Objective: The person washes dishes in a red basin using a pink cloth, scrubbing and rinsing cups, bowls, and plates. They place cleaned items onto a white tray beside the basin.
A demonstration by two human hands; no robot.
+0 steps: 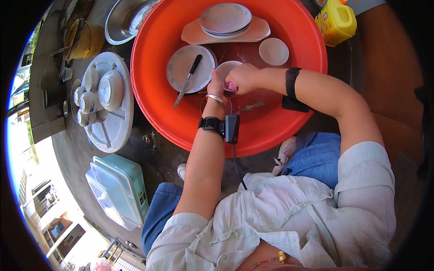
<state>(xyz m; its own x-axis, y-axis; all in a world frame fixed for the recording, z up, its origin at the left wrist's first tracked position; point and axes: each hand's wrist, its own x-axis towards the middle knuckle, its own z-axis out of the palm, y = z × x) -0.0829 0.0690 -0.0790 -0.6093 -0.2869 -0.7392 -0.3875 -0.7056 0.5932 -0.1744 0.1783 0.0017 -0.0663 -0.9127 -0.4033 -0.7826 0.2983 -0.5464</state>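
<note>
A large red plastic basin (159,127) stands before me. In it, my left hand (216,84) grips the left side of a white bowl (230,67). My right hand (242,79) is closed on a pink cloth (232,86) at the bowl's near right side, partly hiding it. Left of the bowl, a knife (188,81) with a black handle lies across a white plate (174,73). A second white bowl (274,51) sits to the right. Farther back, stacked round plates (225,17) rest on a pale angular platter (191,33). Something round and clear lies near my left wrist.
Left of the basin, a round grey-white board (117,135) bears several upturned bowls (111,90). A steel basin (118,25) stands at the upper left, a yellow jug (337,23) at the upper right. A teal plastic container (134,169) stands at the lower left.
</note>
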